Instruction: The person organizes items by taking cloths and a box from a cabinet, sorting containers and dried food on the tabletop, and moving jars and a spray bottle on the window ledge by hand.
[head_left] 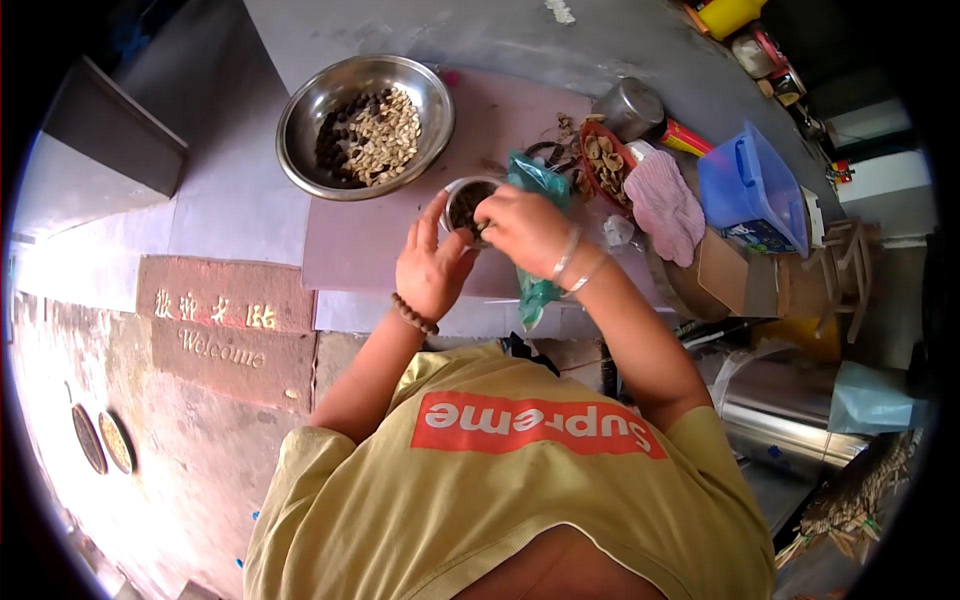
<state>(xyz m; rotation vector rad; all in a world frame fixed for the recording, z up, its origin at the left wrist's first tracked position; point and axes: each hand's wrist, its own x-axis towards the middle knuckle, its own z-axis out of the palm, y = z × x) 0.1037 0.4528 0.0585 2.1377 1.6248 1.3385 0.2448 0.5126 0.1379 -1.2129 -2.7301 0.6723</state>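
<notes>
My left hand [432, 272] curls its fingers around the near left side of a small round container [458, 185] with dark bits inside. Over its opening, my right hand [530, 230] has the fingertips pinched together; whatever they hold is too small to make out. A green plastic bag [540, 180] lies beside and partly beneath my right hand. Farther off to the left stands a wide metal bowl [298, 165], apart from both hands. Dark round pieces [335, 140] fill its left part, and pale flat seeds or slices [388, 140] its right.
Right of my hands are a red basket [588, 140] of dried pieces, a metal cup [630, 108], a pink cloth [665, 205], a blue plastic bin [740, 185] and an open cardboard box [725, 272]. A welcome mat [230, 375] lies on the floor at left.
</notes>
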